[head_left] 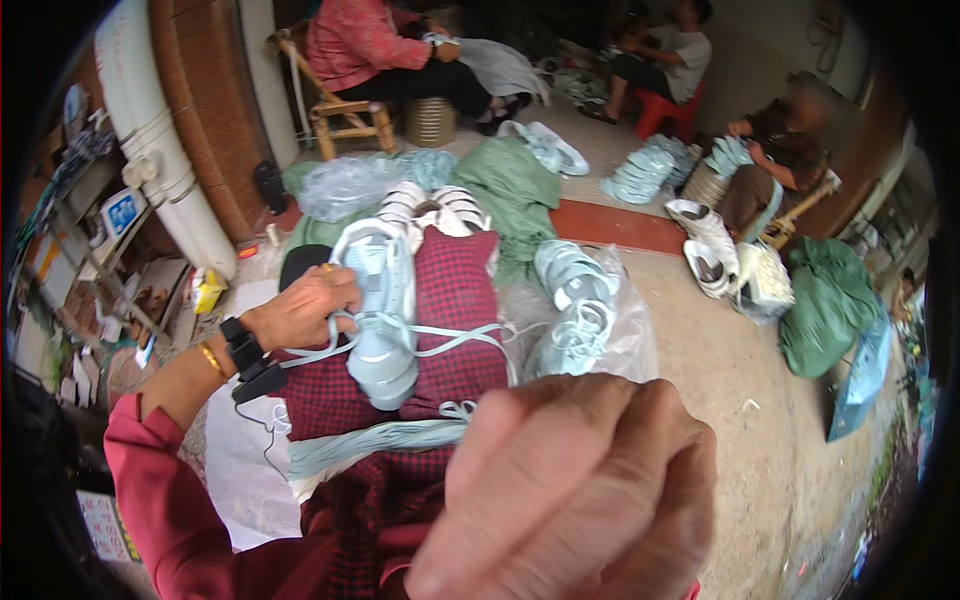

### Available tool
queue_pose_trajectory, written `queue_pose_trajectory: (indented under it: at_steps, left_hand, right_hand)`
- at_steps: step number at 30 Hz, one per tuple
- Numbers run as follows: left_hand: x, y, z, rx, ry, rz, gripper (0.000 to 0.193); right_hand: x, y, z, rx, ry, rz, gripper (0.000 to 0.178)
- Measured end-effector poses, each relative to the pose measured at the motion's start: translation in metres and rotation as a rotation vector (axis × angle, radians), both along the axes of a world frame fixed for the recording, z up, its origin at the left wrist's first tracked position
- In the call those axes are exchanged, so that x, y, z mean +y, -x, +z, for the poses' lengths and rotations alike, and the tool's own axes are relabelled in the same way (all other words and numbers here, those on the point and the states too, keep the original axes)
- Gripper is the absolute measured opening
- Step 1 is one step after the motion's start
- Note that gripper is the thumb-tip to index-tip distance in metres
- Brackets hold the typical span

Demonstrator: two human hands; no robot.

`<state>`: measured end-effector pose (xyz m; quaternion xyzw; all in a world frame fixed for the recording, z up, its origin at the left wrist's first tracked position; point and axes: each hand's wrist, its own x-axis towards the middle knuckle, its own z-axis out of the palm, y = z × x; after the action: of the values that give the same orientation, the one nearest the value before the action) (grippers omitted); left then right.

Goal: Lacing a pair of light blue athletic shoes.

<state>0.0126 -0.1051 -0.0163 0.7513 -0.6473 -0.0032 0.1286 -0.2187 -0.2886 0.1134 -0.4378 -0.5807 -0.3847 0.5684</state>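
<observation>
A light blue sneaker (384,348) lies across my lap on a dark red checked cloth (456,290). A pale blue shoelace (455,338) runs out from it to both sides. My left hand (312,303) grips the sneaker's left side with bent fingers, and the lace passes by its thumb. Close to the camera, my right hand (575,480) is raised with its fingers pressed together. Whatever those fingers hold is hidden. A bundle of pale blue laces (375,447) lies across my lap, nearer to me than the sneaker.
Light blue sneakers (575,300) sit on clear plastic to the right, and white shoes (705,245) farther off. Green sacks (830,305) stand at the right. A white pipe (165,150) rises at the left. Several other people sit working at the back.
</observation>
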Motion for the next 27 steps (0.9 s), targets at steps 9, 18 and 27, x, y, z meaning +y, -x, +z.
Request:
queue_pose_trajectory:
  at_steps: [9,18,27]
  left_hand:
    - [-0.011,0.005,-0.002,-0.062,-0.011,0.016,0.03]
    - [-0.017,0.011,-0.001,-0.045,-0.059,0.07,0.027]
    - [-0.014,0.012,0.004,-0.044,-0.079,0.112,0.027]
  right_hand:
    - [-0.036,0.021,0.002,-0.008,0.179,-0.084,0.014]
    - [-0.056,0.022,-0.002,0.017,0.246,-0.059,0.012]
    - [-0.059,0.02,-0.009,0.072,0.253,0.044,0.011]
